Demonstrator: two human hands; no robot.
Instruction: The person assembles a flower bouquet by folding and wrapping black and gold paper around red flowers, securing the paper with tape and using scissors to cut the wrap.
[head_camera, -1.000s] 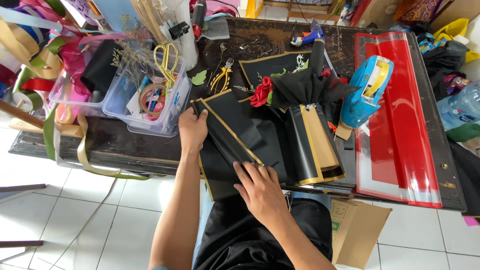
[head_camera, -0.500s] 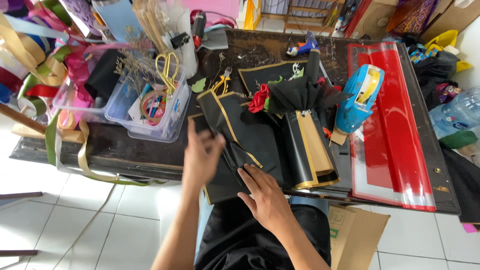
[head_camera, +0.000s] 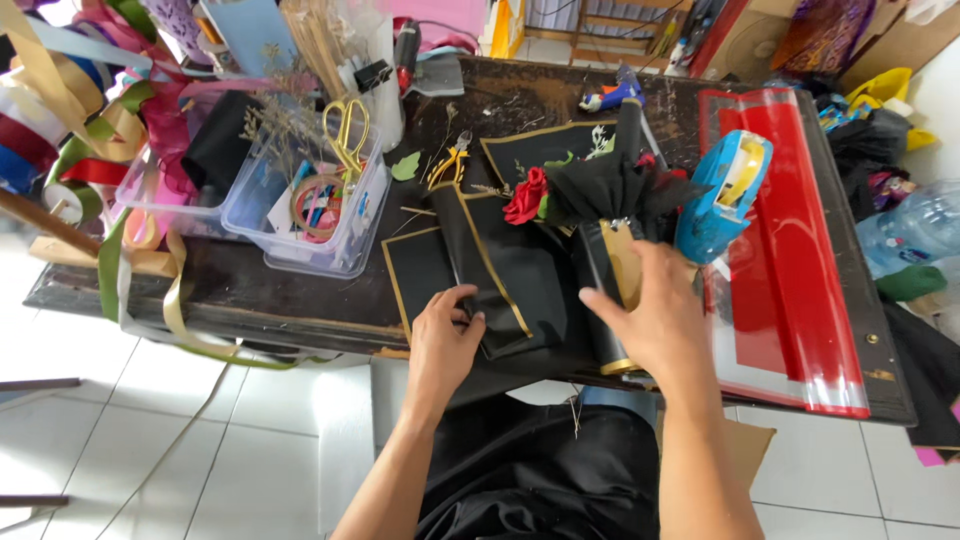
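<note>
Black wrapping sheet (head_camera: 500, 275) with thin gold edging, folded into a long strip, lying on the dark wooden table (head_camera: 300, 295) with its long axis running from the near table edge away and slightly left. Matte, papery, creased along the fold. Pinched at its near end by the left hand (head_camera: 445, 340), fingers curled over the lower corner, thumb on top; clenched lightly on the sheet rather than flat on it.

Just right of the sheet, a bouquet (head_camera: 610, 250): a black and gold wrapped cone, stem end toward the near edge, ruffled black paper and a red rose (head_camera: 525, 197) at the far end. Resting on the cone, the right hand (head_camera: 650, 315), fingers spread over the gold band; firm grasp or mere steadying, cannot tell. Sheet therefore left of the bouquet, nearer the left hand, both long axes roughly parallel.

Further right of the sheet, a blue tape dispenser (head_camera: 725, 195), hard glossy plastic, then a shiny red film sheet (head_camera: 790, 230). Left of the sheet, a clear plastic box (head_camera: 310, 215) holding gold-handled scissors (head_camera: 347, 125) and ribbon rolls. Beyond the sheet, small yellow-handled pliers (head_camera: 450, 160) and a green leaf (head_camera: 405, 166).
</note>
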